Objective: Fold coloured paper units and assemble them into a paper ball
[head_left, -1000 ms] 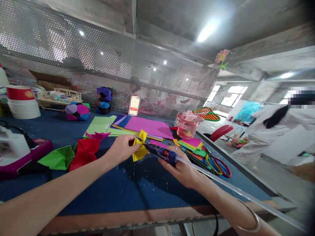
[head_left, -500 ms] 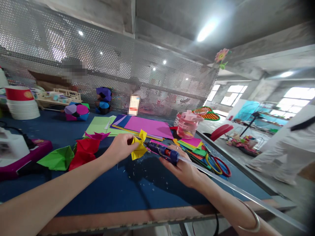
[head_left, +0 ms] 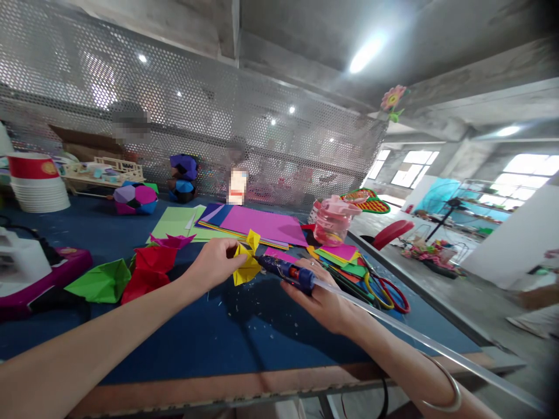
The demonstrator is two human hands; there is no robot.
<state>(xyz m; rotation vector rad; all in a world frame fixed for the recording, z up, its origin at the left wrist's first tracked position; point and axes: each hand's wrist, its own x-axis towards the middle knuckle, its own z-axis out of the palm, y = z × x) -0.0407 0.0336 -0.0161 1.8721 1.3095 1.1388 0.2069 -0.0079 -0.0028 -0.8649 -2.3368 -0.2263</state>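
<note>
My left hand (head_left: pixel 217 259) pinches a folded yellow paper piece (head_left: pixel 247 267) above the blue table mat (head_left: pixel 196 343). A dark blue hot glue gun (head_left: pixel 286 272) is gripped in my right hand (head_left: pixel 321 294), its nozzle pointing left at the yellow paper and seeming to touch its right side. Out of the back of the gun runs a long clear glue stick (head_left: pixel 402 326), passing over my right forearm. Left of my left hand lie folded paper pieces: a red one (head_left: pixel 149 270), a green one (head_left: pixel 102 280) and a magenta one (head_left: pixel 172 240).
Coloured paper sheets (head_left: pixel 262 226) lie behind my hands. At right are scissors (head_left: pixel 393 294), small paper squares (head_left: pixel 343 256) and a pink jug (head_left: pixel 332 224). Paper cups (head_left: pixel 39 189) and a multicoloured paper ball (head_left: pixel 136 199) stand at left. A perforated metal screen (head_left: pixel 209 116) closes the back.
The glue gun has shifted slightly left, its nozzle now at the yellow paper. My left hand has barely moved. A person in white at the far right has mostly walked out of view.
</note>
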